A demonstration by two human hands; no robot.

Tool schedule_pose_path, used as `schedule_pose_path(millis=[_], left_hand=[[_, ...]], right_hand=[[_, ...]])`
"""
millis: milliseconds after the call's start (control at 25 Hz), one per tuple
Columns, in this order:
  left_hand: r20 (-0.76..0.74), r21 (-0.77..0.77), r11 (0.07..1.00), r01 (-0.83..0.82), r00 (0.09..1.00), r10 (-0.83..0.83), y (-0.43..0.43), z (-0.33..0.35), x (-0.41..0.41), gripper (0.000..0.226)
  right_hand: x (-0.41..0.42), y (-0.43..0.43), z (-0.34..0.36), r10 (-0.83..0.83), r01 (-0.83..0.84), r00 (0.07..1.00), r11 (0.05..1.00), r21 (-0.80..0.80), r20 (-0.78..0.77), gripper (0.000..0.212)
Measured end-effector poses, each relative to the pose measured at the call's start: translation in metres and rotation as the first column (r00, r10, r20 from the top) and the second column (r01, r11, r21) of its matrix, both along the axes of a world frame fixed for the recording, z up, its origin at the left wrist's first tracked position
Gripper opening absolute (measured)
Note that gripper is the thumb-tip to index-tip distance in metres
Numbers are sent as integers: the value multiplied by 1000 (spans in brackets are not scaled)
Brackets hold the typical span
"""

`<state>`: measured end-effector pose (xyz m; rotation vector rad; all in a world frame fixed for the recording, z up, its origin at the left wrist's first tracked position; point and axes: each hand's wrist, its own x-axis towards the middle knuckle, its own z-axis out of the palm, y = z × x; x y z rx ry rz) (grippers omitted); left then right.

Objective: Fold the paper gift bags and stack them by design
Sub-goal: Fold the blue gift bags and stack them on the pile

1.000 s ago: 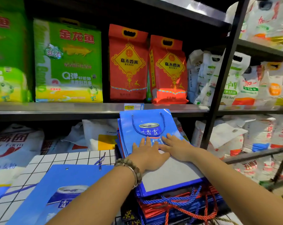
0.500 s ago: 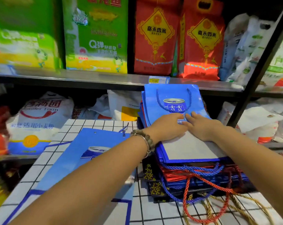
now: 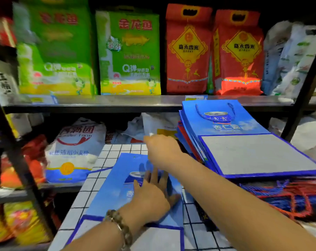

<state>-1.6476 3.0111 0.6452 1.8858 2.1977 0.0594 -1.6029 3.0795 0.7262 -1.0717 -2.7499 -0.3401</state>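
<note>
Reference point: the stack of folded bags, which sits on the white grid-patterned table. Immediately left of the stack, one blue paper bag lies flat on the table, printed face up, with its blue-bordered base panel toward the person. The left hand rests on the middle of this bag with fingers straight and spread, grasping nothing. The flat palm probably pins the smooth sheet so that it does not slide on the table while being creased. The right hand reaches across from the stack side to the bag's far edge. Motion blur hides the fingers, so it cannot be determined whether they pinch the edge or only touch it. The top bag of the stack carries the same blue print, and its dull grey rectangular base panel is folded up against the glossier printed paper. Red and blue edges both show lower in the stack, and twisted red and blue cords spill from its near side, so sorting by design appears incomplete. Behind the stack, a metal shelf carries green sacks and red sacks.
</note>
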Motion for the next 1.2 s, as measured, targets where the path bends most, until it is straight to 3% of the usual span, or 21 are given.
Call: schedule_pose_path(millis=[80, 160, 240, 320, 400, 520, 720, 800, 920, 960, 1000, 1040, 1120, 1200], left_hand=[[-63, -63, 997, 39, 997, -43, -5, -12, 0, 83], [-99, -101, 992, 72, 992, -82, -8, -13, -10, 95], [-70, -73, 989, 125, 989, -130, -11, -9, -26, 111], [-35, -44, 989, 143, 989, -145, -20, -6, -42, 78], [72, -15, 995, 100, 993, -98, -30, -3, -52, 54], [158, 19, 1000, 15, 987, -18, -32, -2, -57, 46], [394, 188, 969, -163, 916, 77, -38, -3, -45, 18], [469, 245, 950, -192, 881, 57, -42, -1, -41, 35], [450, 317, 928, -196, 892, 35, -47, 7, -37, 50], [424, 326, 930, -167, 906, 14, -50, 9, -34, 50], [425, 328, 935, -136, 905, -18, -52, 9, -32, 51], [461, 320, 941, -113, 886, -50, -56, 10, -30, 56], [536, 266, 962, -56, 839, -100, -63, 6, -29, 77], [447, 200, 979, 35, 886, -123, -70, -3, -31, 89]], right_hand=[[-24, 18, -46, -70, 94, 992, 968, -231, 109, 36], [-34, 30, -71, -172, 178, 984, 895, -410, 51, 47], [-37, 38, -75, -220, 190, 975, 898, -397, -30, 52], [-35, 41, -65, -253, 231, 967, 901, -367, -13, 51], [-31, 43, -57, -291, 236, 955, 859, -455, -54, 45], [-24, 44, -53, -370, 208, 915, 776, -595, -163, 49], [4, 6, -45, -423, 62, 874, 583, -810, -238, 19], [22, -19, -50, -515, -103, 762, 503, -858, -393, 15], [34, -69, -60, -697, -441, 359, 459, -772, -620, 20], [36, -84, -64, -723, -537, 269, 436, -722, -636, 19], [39, -98, -66, -738, -610, 238, 392, -689, -631, 19], [43, -109, -67, -737, -643, 272, 340, -687, -619, 20], [58, -118, -69, -664, -558, 470, 286, -779, -581, 28], [76, -118, -68, -477, -316, 723, 416, -853, -501, 29]])
